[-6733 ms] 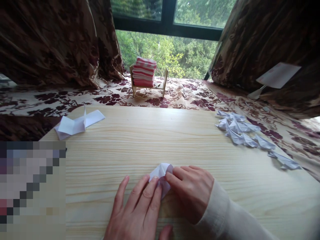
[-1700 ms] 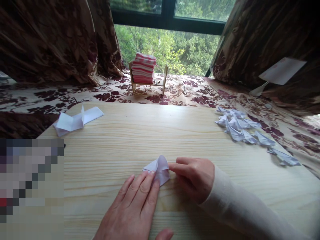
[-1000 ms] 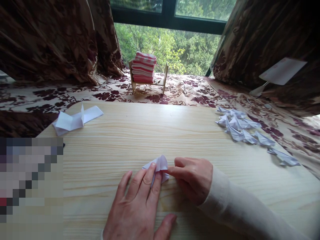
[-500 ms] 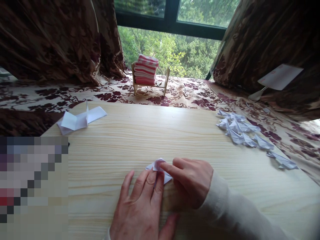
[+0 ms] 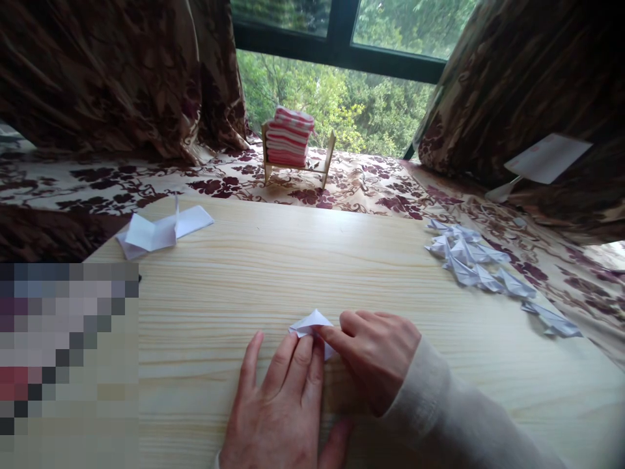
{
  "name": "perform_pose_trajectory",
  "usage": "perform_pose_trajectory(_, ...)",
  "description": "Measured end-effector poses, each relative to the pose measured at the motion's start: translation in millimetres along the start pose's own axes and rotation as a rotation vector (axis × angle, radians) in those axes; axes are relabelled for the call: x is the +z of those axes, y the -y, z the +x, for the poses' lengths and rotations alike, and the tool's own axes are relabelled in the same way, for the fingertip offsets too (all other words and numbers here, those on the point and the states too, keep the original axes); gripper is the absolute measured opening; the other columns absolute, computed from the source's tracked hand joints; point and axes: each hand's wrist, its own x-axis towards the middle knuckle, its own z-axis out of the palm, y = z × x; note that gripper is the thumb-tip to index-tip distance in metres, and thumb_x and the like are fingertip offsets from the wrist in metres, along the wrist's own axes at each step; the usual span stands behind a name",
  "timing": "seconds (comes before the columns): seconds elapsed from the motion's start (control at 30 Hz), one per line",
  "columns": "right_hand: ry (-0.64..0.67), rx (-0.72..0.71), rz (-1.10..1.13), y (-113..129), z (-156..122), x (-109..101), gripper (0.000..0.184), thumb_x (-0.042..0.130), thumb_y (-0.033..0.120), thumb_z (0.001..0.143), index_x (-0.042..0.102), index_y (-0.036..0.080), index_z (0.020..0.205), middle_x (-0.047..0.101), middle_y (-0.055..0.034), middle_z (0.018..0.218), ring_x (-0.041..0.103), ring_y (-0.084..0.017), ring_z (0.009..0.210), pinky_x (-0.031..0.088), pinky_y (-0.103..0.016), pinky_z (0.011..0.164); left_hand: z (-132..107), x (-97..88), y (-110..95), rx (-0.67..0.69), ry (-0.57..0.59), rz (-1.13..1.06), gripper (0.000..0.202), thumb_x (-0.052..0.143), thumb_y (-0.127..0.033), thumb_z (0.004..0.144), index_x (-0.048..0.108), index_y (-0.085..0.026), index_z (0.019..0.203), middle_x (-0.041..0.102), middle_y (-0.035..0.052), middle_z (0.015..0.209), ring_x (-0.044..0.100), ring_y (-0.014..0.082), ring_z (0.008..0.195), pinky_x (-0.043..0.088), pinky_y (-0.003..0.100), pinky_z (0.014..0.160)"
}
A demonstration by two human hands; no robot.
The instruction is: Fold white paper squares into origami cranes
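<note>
A small piece of folded white paper (image 5: 313, 320) lies on the wooden table, its pointed top facing away from me. My left hand (image 5: 283, 397) rests flat with fingers stretched out, the fingertips pressing on the paper's lower part and hiding some of it. From the right, my right hand (image 5: 374, 352) touches the paper with its index finger on the fold. Its other fingers are curled in, and the thumb is hidden beneath.
Several folded white paper pieces (image 5: 469, 257) lie along the table's right edge. Loose folded paper sheets (image 5: 156, 233) sit at the far left. Beyond the table (image 5: 234, 267), a small wooden stand (image 5: 322, 168) holds striped pink cloths (image 5: 289, 140). A blurred block covers the lower left.
The paper's upper flap now lies flatter as a clear triangle. My right index finger has moved slightly down and right along it. The view has shifted a little.
</note>
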Motion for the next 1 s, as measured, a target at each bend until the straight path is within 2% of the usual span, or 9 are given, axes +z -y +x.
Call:
perform_pose_trajectory(0.23,0.051,0.011,-0.01,0.0,2.4,0.2,0.022,0.047,0.022,0.079,0.059,0.028,0.096,0.06,-0.0022,0.074,0.058,-0.018,0.066,0.032,-0.028,0.051,-1.9,3.4,4.8,0.028,-0.002,0.022,0.051,0.042,-0.05,0.08,0.056,-0.013,0.112,0.057,0.0083,0.118,0.045,0.0243,0.112,0.017,0.044,0.102)
perform_pose_trajectory(0.43,0.134,0.021,0.007,-0.5,2.9,-0.6,0.025,0.047,0.023,0.078,0.057,0.03,0.101,0.06,-0.0017,0.076,0.06,-0.02,0.069,0.036,-0.029,0.053,-9.9,1.3,15.2,0.18,0.027,0.11,0.049,0.047,-0.038,0.079,0.049,-0.009,0.119,0.053,0.0115,0.122,0.041,0.0253,0.116,0.023,0.041,0.099)
perform_pose_trajectory(0.73,0.105,0.039,0.013,-0.1,0.7,0.9,0.022,0.043,0.023,0.081,0.056,0.029,0.098,0.059,-0.0014,0.074,0.06,-0.02,0.069,0.035,-0.028,0.053,-8.2,-0.9,14.4,0.168,0.025,0.113,0.052,0.045,-0.037,0.08,0.044,-0.01,0.123,0.047,0.0113,0.128,0.038,0.0224,0.119,0.027,0.039,0.095)
perform_pose_trajectory(1.0,0.104,0.034,0.033,-0.7,0.2,0.1,0.024,0.047,0.026,0.078,0.056,0.029,0.1,0.059,-0.0023,0.075,0.06,-0.02,0.07,0.035,-0.029,0.053,-6.7,-3.7,12.7,0.156,0.039,0.099,0.047,0.044,-0.037,0.08,0.048,-0.012,0.12,0.051,0.0097,0.125,0.042,0.0222,0.116,0.027,0.04,0.096)
